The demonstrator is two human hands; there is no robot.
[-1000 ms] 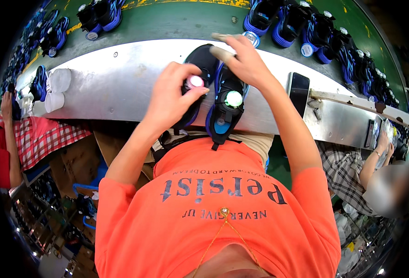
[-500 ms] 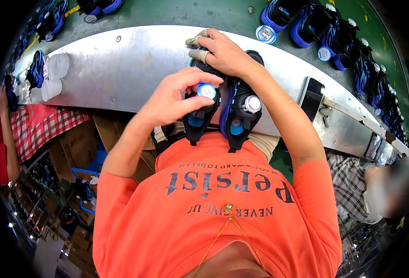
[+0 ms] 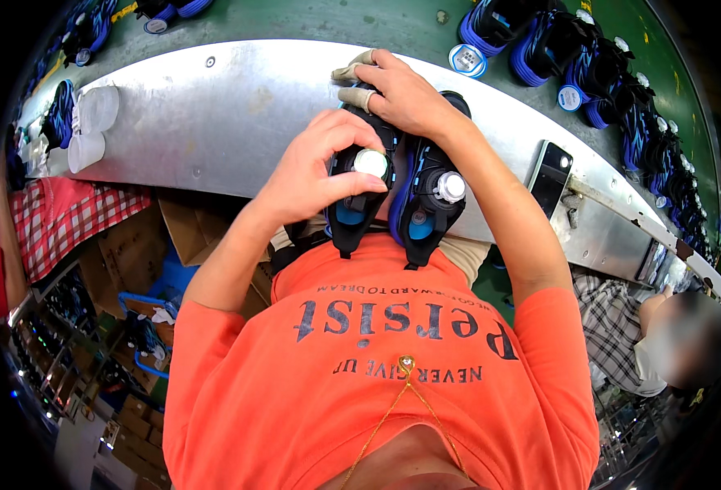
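Two black and blue shoes stand side by side in front of me, heels toward my body. My left hand (image 3: 315, 167) is closed at the left shoe (image 3: 351, 214), thumb and forefinger pinching a round white tag (image 3: 370, 163) over its tongue. My right hand (image 3: 401, 100), with beige covers on several fingertips, curls round the front of that same shoe; its palm side is hidden. On the right shoe (image 3: 427, 170) sits another small round white piece (image 3: 449, 187), which neither hand touches.
The shoes rest at a metal bench (image 3: 213, 122). A phone (image 3: 550, 175) lies at right, beside a pale rail (image 3: 622, 214). Clear plastic cups (image 3: 93, 122) stand at left. Tagged shoes (image 3: 540, 49) line the green surface beyond. People sit on both sides; boxes (image 3: 136, 245) are below left.
The tag in my left hand has tilted: its blue rim showed before, and now its face looks plain bright white. My right hand keeps its hold on the shoe's front.
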